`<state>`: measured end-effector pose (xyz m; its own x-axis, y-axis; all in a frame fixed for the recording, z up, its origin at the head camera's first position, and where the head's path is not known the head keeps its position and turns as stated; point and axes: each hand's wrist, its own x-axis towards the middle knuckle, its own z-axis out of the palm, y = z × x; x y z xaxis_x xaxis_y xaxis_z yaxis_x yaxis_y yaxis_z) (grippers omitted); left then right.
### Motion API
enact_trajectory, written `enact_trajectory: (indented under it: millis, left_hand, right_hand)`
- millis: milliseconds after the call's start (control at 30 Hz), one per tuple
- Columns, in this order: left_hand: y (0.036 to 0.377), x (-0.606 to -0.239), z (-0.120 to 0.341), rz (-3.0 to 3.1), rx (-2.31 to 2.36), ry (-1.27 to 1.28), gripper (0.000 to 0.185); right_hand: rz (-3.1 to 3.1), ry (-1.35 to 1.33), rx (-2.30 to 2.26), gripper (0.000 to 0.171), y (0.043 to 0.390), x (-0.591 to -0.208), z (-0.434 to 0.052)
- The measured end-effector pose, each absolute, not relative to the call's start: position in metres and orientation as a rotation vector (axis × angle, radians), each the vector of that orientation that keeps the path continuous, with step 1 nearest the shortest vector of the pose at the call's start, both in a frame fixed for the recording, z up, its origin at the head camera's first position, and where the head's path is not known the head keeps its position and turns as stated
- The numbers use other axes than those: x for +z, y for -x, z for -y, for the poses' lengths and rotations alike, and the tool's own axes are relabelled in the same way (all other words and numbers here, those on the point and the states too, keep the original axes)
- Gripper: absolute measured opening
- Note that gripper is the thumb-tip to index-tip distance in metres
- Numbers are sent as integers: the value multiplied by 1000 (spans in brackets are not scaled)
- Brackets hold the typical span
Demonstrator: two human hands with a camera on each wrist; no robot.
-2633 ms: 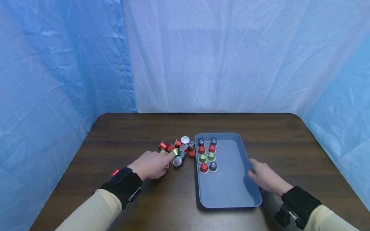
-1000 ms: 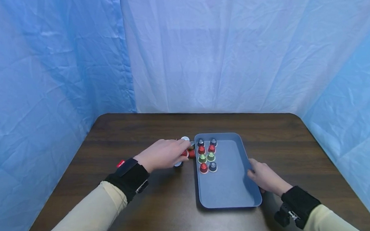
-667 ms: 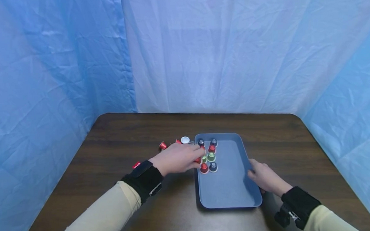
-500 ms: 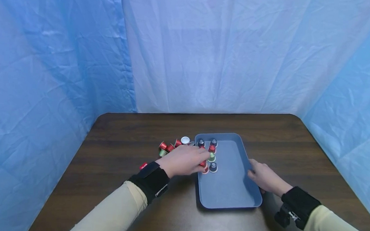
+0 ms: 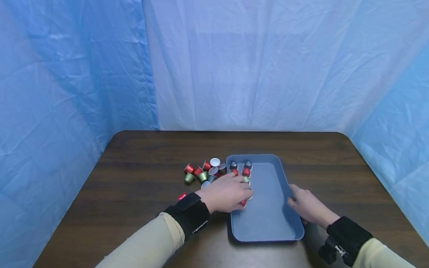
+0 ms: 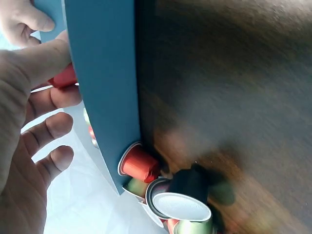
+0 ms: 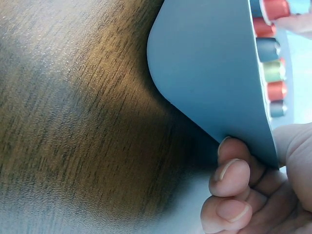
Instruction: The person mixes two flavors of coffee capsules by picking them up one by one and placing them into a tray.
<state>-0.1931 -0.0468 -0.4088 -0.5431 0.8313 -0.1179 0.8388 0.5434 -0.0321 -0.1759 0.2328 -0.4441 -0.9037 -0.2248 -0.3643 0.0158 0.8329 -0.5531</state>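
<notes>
My left hand (image 5: 226, 193) is over the left part of a blue-grey tray (image 5: 268, 220), pinching a red coffee capsule (image 6: 64, 78) between thumb and fingers. Its other fingers are spread in the left wrist view. Several capsules stand in two columns in the tray; a dark one (image 5: 248, 164), a red one (image 5: 246, 172) and a green one (image 5: 246, 179) show, while my hand hides others. My right hand (image 5: 310, 206) grips the tray's right edge. In the right wrist view its fingertips (image 7: 230, 178) press the outer wall and the thumb is on the inner side.
Just left of the tray lies a loose pile of coffee capsules, among them a red one (image 5: 189, 168), a green one (image 5: 189, 178) and a white-lidded one (image 5: 215, 162). One red capsule (image 6: 139, 163) leans by the tray wall. Blue sheets (image 5: 239, 71) hang behind the brown table (image 5: 156, 155).
From the pile, my left hand has taken a red capsule and moved right and nearer over the tray with it. My right hand has stayed on the tray edge.
</notes>
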Motion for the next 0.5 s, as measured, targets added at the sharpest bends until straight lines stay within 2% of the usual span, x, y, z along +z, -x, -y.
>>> enact_trajectory:
  millis: [500]
  left_hand:
    - [189,-414,43,-2713,-283,-1421,40]
  right_hand:
    - [-2599,166,-802,58,175,-446,-234]
